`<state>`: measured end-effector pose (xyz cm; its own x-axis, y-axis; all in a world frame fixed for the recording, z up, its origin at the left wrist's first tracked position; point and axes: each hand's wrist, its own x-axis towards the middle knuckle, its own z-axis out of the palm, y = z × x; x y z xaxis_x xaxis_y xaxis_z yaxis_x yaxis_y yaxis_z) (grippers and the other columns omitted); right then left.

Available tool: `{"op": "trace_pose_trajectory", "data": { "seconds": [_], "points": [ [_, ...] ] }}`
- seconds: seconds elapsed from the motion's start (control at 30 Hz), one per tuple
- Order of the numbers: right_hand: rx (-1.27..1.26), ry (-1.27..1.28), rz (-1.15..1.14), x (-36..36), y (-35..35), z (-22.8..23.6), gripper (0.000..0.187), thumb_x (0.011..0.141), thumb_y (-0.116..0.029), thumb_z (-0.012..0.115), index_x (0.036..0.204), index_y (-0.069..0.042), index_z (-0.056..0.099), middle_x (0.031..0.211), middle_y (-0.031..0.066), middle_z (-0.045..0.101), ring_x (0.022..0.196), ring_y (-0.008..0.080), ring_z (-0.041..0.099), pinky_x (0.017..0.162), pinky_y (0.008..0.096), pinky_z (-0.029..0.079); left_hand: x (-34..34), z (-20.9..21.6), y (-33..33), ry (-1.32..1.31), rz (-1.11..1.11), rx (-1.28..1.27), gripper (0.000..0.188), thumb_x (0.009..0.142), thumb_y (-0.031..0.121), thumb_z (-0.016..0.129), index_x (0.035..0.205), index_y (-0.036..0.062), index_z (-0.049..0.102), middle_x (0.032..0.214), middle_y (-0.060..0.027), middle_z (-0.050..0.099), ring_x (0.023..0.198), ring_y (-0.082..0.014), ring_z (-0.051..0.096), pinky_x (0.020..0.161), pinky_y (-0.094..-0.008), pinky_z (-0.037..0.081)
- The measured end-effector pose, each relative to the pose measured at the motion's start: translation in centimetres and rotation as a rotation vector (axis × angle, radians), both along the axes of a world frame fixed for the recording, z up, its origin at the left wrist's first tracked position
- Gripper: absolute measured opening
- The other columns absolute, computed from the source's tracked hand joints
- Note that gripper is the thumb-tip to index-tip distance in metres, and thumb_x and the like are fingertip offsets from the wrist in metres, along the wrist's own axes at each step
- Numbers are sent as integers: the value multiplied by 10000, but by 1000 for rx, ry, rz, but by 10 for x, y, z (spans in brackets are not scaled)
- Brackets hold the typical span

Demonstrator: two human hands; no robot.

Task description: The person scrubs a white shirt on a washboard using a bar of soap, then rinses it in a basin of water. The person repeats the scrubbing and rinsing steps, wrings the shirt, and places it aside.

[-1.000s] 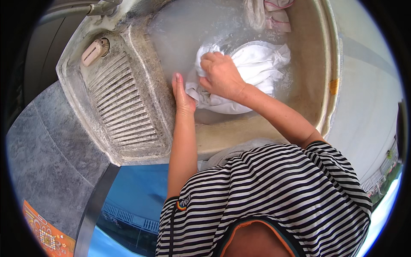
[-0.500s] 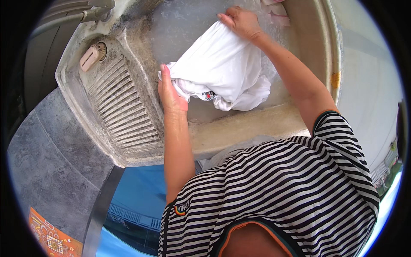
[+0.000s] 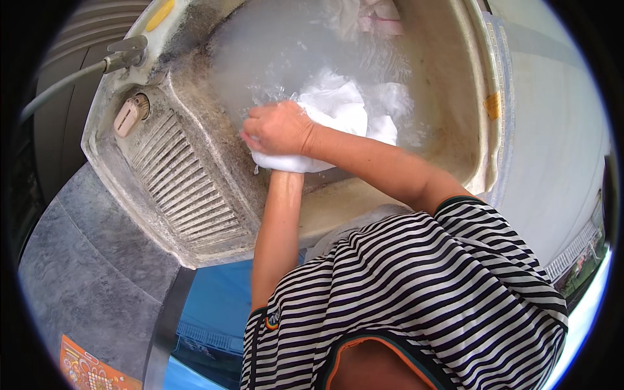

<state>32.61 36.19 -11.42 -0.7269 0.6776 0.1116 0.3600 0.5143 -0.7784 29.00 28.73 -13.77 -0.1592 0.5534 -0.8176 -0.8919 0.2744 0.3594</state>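
White wet cloth, apparently a garment point(image 3: 339, 112), lies bunched at the near left side of a stone-like wash basin point(image 3: 455, 130), partly in cloudy water point(image 3: 273, 45). Across it reaches my right hand point(image 3: 281, 128), its fingers curled down on the cloth's left end. Folds of the cloth and my right hand cover my left hand; only the left wrist point(image 3: 286, 185) and forearm show, coming up from below. The left fingers are hidden. Splashes and ripples surround the cloth.
Ridged washboard point(image 3: 185, 182) slopes along the basin's left side, with a pale pink oblong piece point(image 3: 130, 117) at its top. A tap point(image 3: 127, 53) with a hose stands at the far left. Pink-and-white cloth point(image 3: 382, 26) floats at the far side. A grey counter point(image 3: 97, 247) adjoins.
My right hand has come down and left, from holding the cloth stretched up to gripping beside my left hand. The cloth has dropped and bunched into the water, and my left hand has become covered.
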Motion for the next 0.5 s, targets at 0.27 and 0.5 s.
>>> {"op": "trace_pose_trajectory", "data": {
  "seconds": [0.27, 0.5],
  "points": [
    [-128, -377, -382, 112, 114, -93, 482, 955, -500, 539, 881, -47, 684, 841, 148, 683, 806, 307, 666, 752, 406, 522, -83, 65, -27, 826, -252, -143, 449, 962, 379, 661, 1141, -31, 625, 1050, -113, 676, 939, -178, 633, 855, -330, 505],
    [608, 301, -614, 87, 201, 129, 381, 876, -280, 678, 613, -37, 547, 644, 166, 565, 592, 359, 590, 537, 437, 446, -122, 246, 7, 1263, 99, 141, 616, 953, 418, 654, 1307, -69, 523, 1235, -184, 632, 1104, -275, 634, 957, -421, 511]
  ]
}}
